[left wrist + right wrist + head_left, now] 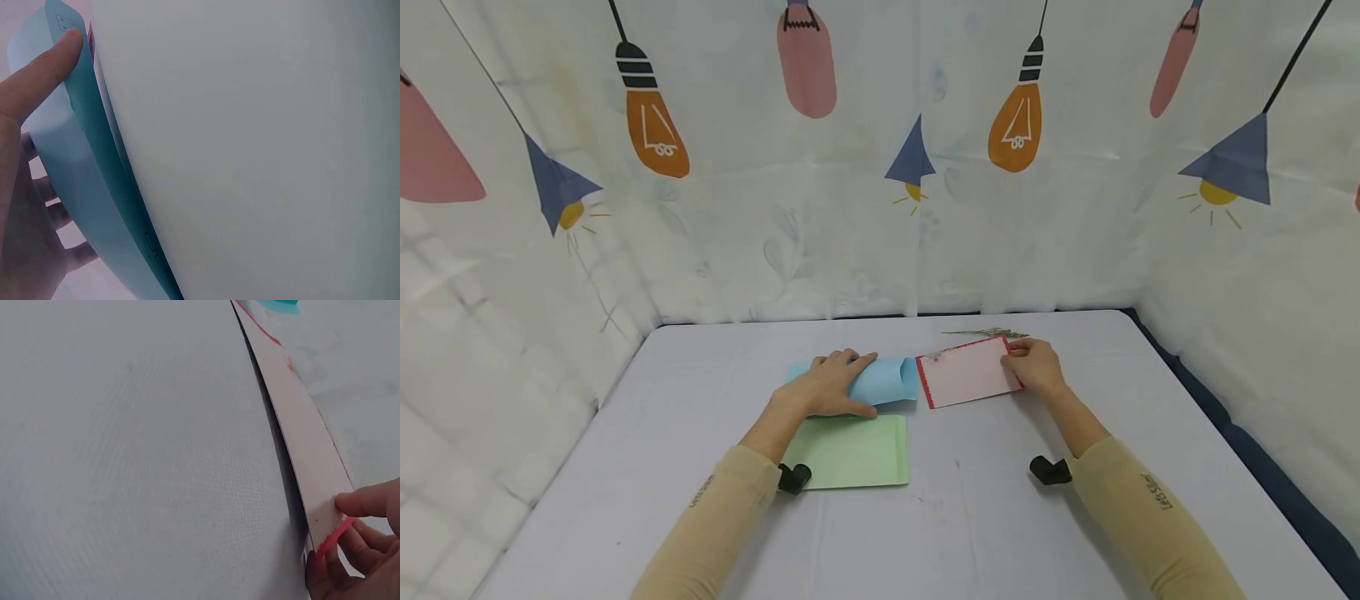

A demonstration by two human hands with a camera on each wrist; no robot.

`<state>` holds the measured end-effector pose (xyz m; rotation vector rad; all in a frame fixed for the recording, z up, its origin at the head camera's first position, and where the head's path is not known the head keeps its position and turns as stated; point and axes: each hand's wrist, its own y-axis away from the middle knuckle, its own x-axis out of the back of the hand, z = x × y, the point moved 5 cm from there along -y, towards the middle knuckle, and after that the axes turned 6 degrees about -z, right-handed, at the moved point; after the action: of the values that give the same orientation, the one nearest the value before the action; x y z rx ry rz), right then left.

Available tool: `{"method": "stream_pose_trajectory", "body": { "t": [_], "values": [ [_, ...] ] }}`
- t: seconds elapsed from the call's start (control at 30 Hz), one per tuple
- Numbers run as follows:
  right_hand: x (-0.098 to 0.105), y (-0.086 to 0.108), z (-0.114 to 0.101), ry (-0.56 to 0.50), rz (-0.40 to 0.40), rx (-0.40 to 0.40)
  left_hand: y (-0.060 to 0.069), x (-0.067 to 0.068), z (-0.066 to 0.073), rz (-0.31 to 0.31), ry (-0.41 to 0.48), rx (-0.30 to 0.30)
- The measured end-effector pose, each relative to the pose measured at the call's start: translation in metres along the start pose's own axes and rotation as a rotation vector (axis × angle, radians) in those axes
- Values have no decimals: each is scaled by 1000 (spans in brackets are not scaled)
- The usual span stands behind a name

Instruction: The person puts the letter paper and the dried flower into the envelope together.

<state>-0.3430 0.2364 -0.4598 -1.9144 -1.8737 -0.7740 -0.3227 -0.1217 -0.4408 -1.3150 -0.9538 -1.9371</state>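
My left hand [831, 385] grips a light blue envelope [887, 381], its thumb along the near edge and its fingers over the far side. The envelope bows upward, its right end gaping, and small printed marks show on it in the left wrist view. Just right of it is a pale pink card [970, 372] with red trim on its edges. The right hand [1034, 364] pinches the card's right end, thumb on top and fingers beneath, as the right wrist view shows. The card's left end sits close to the envelope's gaping end; whether they touch I cannot tell.
A light green envelope or folded sheet [853, 454] lies nearer the body, below the left hand. Behind the card is a thin green sprig [992, 332]. White cloth covers the table [1000, 533], with patterned curtains [850, 250] around it.
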Motion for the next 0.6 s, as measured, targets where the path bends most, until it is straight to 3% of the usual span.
{"method": "stream_pose_trajectory", "body": {
  "t": [0.27, 0.43, 0.6],
  "values": [
    [1, 1, 0, -25, 1, -26, -1, -1, 0, 2, 3, -2],
    [4, 1, -4, -38, 26, 0, -1, -1, 0, 7, -3, -5],
    [7, 0, -5, -118, 13, -3, 0, 2, 3, 14, 1, -12]
  ]
}}
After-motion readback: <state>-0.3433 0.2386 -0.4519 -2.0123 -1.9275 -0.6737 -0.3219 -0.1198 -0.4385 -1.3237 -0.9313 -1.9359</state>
